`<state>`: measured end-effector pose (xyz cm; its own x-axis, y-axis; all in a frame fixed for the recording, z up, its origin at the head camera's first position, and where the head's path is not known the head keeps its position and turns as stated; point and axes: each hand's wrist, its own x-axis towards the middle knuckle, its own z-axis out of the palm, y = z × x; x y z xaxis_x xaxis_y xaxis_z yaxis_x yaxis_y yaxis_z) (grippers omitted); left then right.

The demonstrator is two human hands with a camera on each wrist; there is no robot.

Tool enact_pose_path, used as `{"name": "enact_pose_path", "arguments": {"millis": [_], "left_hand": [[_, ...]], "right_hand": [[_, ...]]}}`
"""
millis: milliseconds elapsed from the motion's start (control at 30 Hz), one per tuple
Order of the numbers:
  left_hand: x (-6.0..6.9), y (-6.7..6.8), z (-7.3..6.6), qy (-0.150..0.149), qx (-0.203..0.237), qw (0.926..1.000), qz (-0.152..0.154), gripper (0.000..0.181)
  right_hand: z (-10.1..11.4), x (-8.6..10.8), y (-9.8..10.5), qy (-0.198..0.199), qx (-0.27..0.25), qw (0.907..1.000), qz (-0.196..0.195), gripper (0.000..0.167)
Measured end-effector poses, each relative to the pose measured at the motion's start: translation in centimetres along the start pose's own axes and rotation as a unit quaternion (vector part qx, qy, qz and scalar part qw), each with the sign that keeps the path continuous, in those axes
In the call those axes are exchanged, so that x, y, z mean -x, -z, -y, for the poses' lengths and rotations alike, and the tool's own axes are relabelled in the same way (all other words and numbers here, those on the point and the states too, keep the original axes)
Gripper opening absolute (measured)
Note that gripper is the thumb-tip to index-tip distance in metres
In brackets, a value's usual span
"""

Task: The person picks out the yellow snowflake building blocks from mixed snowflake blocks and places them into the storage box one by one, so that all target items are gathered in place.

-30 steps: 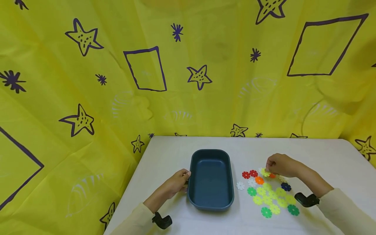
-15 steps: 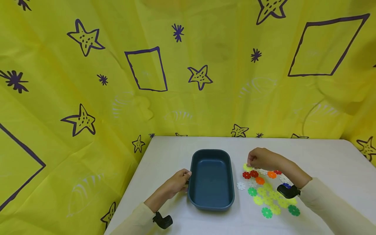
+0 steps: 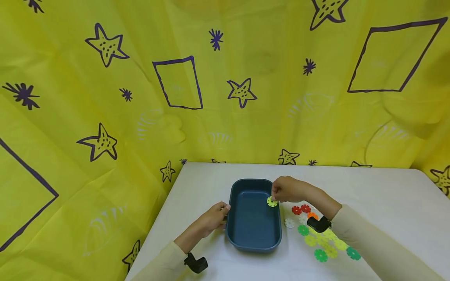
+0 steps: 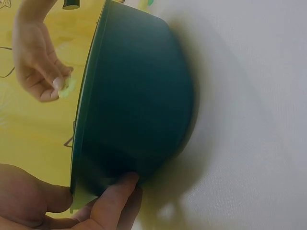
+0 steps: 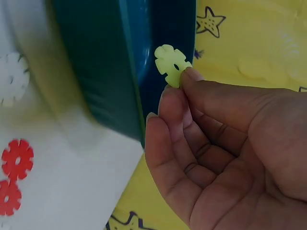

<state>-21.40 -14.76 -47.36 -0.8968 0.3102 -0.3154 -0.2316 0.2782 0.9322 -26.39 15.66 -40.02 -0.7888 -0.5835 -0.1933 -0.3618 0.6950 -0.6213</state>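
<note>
Just left of bottom centre, the left hand [image 3: 212, 219] grips the left rim of a dark blue rectangular tub [image 3: 254, 224]. Above its right side, a yellow notched disc [image 3: 269, 203] is pinched by the right hand [image 3: 291, 189]. Multicoloured loose discs [image 3: 321, 256] lie lower right.

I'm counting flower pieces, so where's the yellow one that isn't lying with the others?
In the head view, the yellow piece is pinched in the right hand, at the blue tub's right side, left of the red pieces.
</note>
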Motion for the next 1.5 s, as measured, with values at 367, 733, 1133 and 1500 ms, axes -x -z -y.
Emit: {"name": "enact_pose_path", "arguments": {"millis": [367,733,1133,1500], "left_hand": [[0.1,-0.2,0.0,0.000,0.000,1.0000,-0.002,0.029],[0.1,-0.1,-0.4,0.008,-0.007,0.9999,-0.004,0.030],[0.0,0.0,-0.3,0.004,-0.002,1.0000,-0.001,0.029],[0.1,0.0,-0.2,-0.002,0.003,1.0000,0.002,0.028]], "right_hand": [[2.6,-2.8,-2.4,0.001,0.041,0.9976,0.055,0.015],[3.4,-6.1,-4.4,-0.004,0.095,0.9862,0.135,0.022],[5.0,-8.6,-6.0,-0.040,0.059,0.9733,0.218,0.019],[5.7,-9.1,-8.0,-0.068,0.072,0.9705,0.220,0.020]]}}
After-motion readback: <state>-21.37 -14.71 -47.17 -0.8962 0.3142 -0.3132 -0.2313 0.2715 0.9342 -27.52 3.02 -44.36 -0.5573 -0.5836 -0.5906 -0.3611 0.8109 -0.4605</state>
